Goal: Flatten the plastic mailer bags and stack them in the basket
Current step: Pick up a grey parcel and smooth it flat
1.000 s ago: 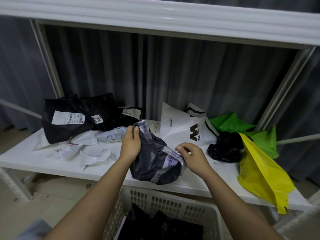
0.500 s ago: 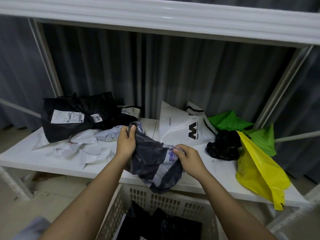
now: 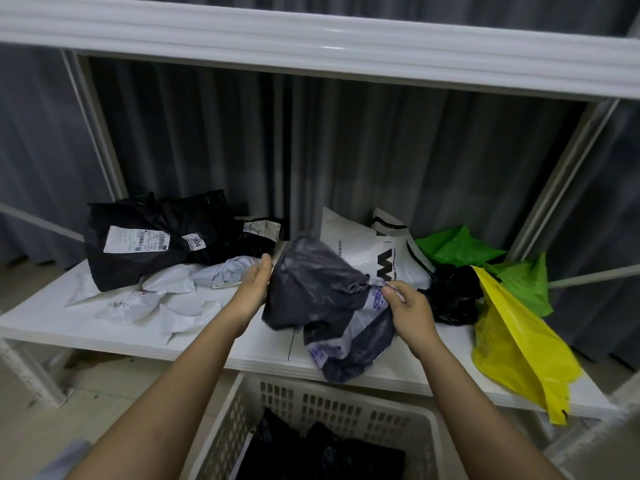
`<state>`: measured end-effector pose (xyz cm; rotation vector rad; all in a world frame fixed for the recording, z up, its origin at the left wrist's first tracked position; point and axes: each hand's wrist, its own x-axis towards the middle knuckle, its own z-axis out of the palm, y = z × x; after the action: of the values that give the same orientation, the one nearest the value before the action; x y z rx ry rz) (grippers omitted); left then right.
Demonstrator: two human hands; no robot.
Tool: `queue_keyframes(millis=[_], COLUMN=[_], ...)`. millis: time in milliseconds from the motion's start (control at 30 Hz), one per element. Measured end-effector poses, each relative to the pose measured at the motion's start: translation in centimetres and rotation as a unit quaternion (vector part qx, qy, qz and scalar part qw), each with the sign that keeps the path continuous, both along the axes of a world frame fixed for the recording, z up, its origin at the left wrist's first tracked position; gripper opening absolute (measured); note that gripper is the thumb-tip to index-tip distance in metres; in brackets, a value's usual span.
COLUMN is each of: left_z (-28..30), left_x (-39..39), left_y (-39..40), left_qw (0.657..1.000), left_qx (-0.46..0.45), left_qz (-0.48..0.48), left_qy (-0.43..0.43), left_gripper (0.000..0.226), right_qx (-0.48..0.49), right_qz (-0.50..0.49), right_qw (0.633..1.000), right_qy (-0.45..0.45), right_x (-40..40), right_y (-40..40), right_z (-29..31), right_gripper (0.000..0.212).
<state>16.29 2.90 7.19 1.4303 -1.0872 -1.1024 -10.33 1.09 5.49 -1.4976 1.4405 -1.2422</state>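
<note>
- Mailer bag (image 3: 322,299), grey and crumpled, is held above the near edge of the shelf (image 3: 52,327); right hand (image 3: 410,308) pinches its right side, left hand (image 3: 254,289) lies straight-fingered against its left.
- Step, I'd judge: spreading it flat.
- Next: smooth it out, then lower it into the basket (image 3: 311,400) below, onto the dark bags.

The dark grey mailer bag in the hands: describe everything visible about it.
The dark grey mailer bag is thin, crumpled plastic with a pale, purple-printed label patch. It is not yet flat. The left hand touches its left edge; the right hand pinches its right side. Its lower end droops past the white shelf edge, above the basket.
</note>
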Motion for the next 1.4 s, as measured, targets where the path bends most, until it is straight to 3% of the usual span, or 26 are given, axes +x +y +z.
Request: queue_keyframes(millis=[133, 267, 400, 567, 667, 767, 933, 1067, 1233, 1400], left_z=[-1.4, -1.7, -1.3, -1.4, -1.3, -1.4, -2.0, -2.4, -2.8, -3.1], left_x=[-0.3, -1.8, -2.4, -2.9, -3.5, -3.6, -2.4, -1.7, 0.2, 1.0], left_y=[1.5, 1.5, 0.8, 0.1, 0.0, 0.0, 0.0, 0.2, -0.1, -0.3], left_qw=[0.989, 0.991, 0.996, 0.992, 0.988, 0.984, 0.978, 0.979, 0.990, 0.995], left_qx=[0.106, 0.063, 0.025, 0.013, 0.022, 0.046, 0.079, 0.069, 0.046, 0.003], left_qz=[-0.096, -0.077, -0.002, 0.067, 0.088, 0.075, 0.045, 0.031, 0.085, 0.085], left_qy=[0.046, 0.084, 0.091, 0.103, 0.122, 0.152, 0.186, 0.188, 0.104, -0.048], left_gripper=[0.061, 0.041, 0.033, 0.029, 0.032, 0.030, 0.047, 0.036, 0.026, 0.026], right_qx=[0.020, -0.001, 0.026, 0.194, 0.241, 0.208, 0.183, 0.172, 0.161, 0.144], right_qz=[-0.020, -0.057, -0.062, 0.035, 0.077, 0.065, 0.048, 0.024, -0.028, -0.018], right_qw=[0.999, 0.998, 0.983, 0.949, 0.929, 0.930, 0.937, 0.939, 0.959, 0.977], right_qy=[-0.029, -0.026, -0.169, -0.245, -0.271, -0.297, -0.294, -0.296, -0.231, -0.158], right_x=[-0.4, 0.2, 0.6, 2.1, 3.5, 4.3, 4.9, 4.2, 1.1, -0.5], right_y=[-0.8, -0.9, -0.1, 2.3, 3.4, 3.3, 2.8, 2.2, 0.8, 0.0], right_z=[0.5, 1.0, 1.9, -0.3, -1.9, -2.8, -2.6, -2.8, -3.3, -3.5], right_gripper=[0.019, 0.014, 0.076, 0.098, 0.087, 0.061, 0.056, 0.059, 0.051, 0.041])
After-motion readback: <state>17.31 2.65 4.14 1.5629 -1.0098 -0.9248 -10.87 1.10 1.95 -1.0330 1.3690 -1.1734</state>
